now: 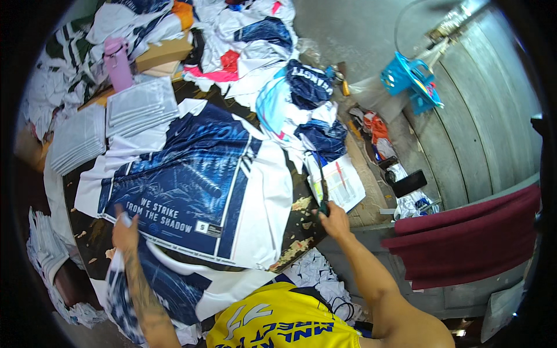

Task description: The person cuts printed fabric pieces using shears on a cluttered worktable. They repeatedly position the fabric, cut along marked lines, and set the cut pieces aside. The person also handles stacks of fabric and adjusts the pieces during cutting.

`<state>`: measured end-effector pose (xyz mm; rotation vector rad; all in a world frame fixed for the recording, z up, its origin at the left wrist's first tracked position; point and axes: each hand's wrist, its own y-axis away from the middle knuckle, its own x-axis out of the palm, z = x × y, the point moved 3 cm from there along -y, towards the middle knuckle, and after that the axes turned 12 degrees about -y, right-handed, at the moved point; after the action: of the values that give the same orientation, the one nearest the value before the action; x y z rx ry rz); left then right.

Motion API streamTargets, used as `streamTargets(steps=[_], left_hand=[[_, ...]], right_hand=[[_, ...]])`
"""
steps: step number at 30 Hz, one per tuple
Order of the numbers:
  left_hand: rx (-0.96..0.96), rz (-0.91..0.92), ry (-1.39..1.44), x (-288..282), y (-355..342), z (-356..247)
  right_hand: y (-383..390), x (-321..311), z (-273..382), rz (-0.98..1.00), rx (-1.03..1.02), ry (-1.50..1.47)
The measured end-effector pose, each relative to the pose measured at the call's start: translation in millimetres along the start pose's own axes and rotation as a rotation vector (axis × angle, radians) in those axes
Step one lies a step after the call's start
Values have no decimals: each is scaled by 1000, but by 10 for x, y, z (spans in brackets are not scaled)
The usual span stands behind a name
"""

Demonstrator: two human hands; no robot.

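Observation:
A printed fabric panel [174,174], dark blue with white borders, lies spread on the dark table. My left hand [124,233] is at its lower left edge, its visible fingers stretched and apart, with a small white patch between them that I cannot make out. My right hand [335,220] is closed round the handle of scissors [323,184], whose dark blades point away from me, over a white printed sheet [345,180] to the right of the panel. Another blue and white fabric piece [168,293] hangs over the near table edge beneath my left forearm.
Two stacks of folded white pieces [142,107] lie at the table's far left, near a pink bottle [118,65]. Cloth heaps [249,35] cover the back. On the right are a blue plastic basket [400,75], a dark phone [409,183] and a maroon cloth [464,238].

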<state>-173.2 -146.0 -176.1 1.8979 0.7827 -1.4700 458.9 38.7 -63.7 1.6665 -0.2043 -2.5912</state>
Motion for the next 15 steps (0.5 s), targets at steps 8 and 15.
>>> streamTargets(steps=[8,15], left_hand=[[849,311,57,943,3040,-2056],[-177,187,640,578,2995,-1502]], right_hand=[[-841,-228,-1520,26,-141,-17],[513,546,-5,550,-644,-389]])
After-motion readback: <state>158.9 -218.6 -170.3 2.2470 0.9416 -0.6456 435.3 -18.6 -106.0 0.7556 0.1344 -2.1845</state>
